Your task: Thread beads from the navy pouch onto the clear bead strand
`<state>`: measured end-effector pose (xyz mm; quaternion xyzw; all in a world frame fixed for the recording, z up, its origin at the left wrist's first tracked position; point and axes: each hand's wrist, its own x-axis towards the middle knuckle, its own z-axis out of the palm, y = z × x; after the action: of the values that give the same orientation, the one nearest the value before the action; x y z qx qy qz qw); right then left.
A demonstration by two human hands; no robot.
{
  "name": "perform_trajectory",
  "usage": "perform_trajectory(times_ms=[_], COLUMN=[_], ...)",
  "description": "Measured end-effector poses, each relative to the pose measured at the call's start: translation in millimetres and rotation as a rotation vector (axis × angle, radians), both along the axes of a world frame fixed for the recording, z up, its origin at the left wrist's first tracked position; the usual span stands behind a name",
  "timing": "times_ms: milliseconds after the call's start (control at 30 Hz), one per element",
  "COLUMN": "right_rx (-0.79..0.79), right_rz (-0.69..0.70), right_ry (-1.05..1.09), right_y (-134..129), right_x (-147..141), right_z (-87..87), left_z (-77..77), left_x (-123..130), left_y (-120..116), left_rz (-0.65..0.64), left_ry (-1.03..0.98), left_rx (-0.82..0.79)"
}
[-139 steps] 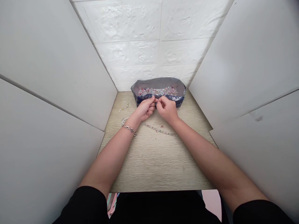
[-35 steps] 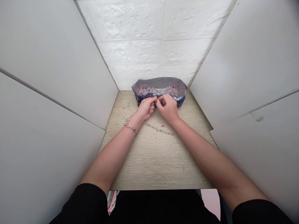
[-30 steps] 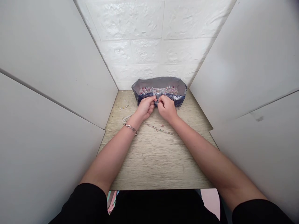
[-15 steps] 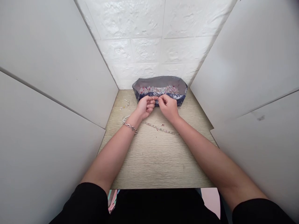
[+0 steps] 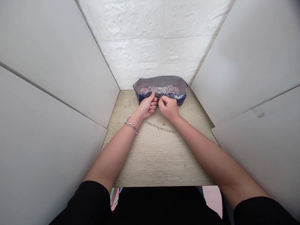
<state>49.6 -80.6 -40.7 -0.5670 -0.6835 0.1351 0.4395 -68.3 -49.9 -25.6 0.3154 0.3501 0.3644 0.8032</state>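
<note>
Now the left hand (image 5: 147, 106) sits curled just above the front rim of the tray, its fingers folded in and its thumb (image 5: 153, 94) raised. The right hand (image 5: 168, 108) is bunched beside it, its fingertips (image 5: 161, 99) pinched narrow at the same rim. Whether they hold a thread or a bead is too small to tell. A chain bracelet (image 5: 131, 127) circles the left wrist.

The low foil-lined tray (image 5: 161, 82), with its navy patterned front, stands directly ahead of the hands, against the textured white wall (image 5: 128, 31). A loose layer of pink, white and clear beads (image 5: 159, 90) covers its floor. On the tabletop (image 5: 159, 156) lie 2 beaded strands: a short one (image 5: 126, 105) to the left of the hands and a longer one (image 5: 161, 129) running beneath the wrists. Some beads thus appear strung, while most seem left in the tray.

Compared with the frame 4.6 s ago, the fingertips of the 2 hands, then meeting over the rim, have parted slightly, and the left thumb has lifted.
</note>
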Motion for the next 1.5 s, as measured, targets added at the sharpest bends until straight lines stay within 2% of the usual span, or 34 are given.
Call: perform_trajectory(times_ms=[233,467,833,1500], right_rx=[0.006,0.009,0.015,0.022], right_rz=[-0.006,-0.008,-0.076,-0.078], right_ry=[0.004,0.003,0.003,-0.018], right_y=[-0.9,-1.3,-3.2,-2.5], right_x=[0.2,0.0,1.1,1.1], right_z=[1.1,1.6,4.5,3.2], left_z=[5.8,3.3,0.4,2.3], left_x=[-4.8,-5.1,-4.9,-6.0], left_y=[2.2,2.1,-0.7,-3.2], left_rz=[-0.065,-0.113,-0.073,-0.073], left_ry=[-0.075,-0.087,-0.063,-0.08], left_rx=[-0.119,-0.065,0.014,0.009])
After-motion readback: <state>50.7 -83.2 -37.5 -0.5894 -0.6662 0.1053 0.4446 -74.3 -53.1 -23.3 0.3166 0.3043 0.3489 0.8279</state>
